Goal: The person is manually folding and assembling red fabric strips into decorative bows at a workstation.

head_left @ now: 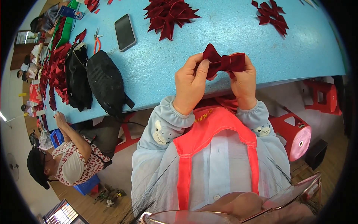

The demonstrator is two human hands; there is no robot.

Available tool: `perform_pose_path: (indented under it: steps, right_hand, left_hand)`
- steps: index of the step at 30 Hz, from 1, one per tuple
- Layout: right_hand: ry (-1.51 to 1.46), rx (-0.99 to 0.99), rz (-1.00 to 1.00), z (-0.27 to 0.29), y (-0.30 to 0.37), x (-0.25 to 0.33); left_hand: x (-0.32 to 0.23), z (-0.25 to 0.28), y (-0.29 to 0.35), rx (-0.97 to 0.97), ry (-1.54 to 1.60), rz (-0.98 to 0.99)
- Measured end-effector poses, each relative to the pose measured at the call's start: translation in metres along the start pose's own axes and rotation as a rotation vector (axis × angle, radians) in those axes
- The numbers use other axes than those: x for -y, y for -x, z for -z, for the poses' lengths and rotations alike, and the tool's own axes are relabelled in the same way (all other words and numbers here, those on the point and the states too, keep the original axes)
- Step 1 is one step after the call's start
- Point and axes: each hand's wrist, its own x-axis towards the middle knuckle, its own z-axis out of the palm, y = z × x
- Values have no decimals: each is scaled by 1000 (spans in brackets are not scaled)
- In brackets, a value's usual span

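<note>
Between my two hands, above the near edge of the blue table, is a dark red velvet bow. My left hand pinches its left loop, the thumb lying on the front. On the other side, my right hand grips the right loop, with most of its fingers hidden behind the fabric. The bow's centre knot shows between them. Farther back lies a heap of similar dark red bows, and a smaller group of bows sits at the far right.
A dark phone lies left of the heap. Two black bags stand at the table's left, near orange-handled pliers and red fabric pieces. Another person sits at the left. Red stools stand below the table's right side.
</note>
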Motion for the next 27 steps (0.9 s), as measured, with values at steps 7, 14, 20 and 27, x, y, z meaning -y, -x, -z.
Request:
perform_pose_path:
  steps: [7, 14, 20, 27]
  right_hand:
    - [60, 18, 46, 1, -1, 4]
    - [217, 132, 89, -2, -1, 8]
    - [494, 286, 408, -4, 0, 15]
    - [658, 399, 669, -7, 0, 30]
  left_hand:
    - [-8, 0, -2, 47, -58, 34]
    - [1, 11, -7, 95, -227, -48]
    - [-9, 7, -5, 147, 228, 295]
    - [0, 5, 9, 309, 88, 71]
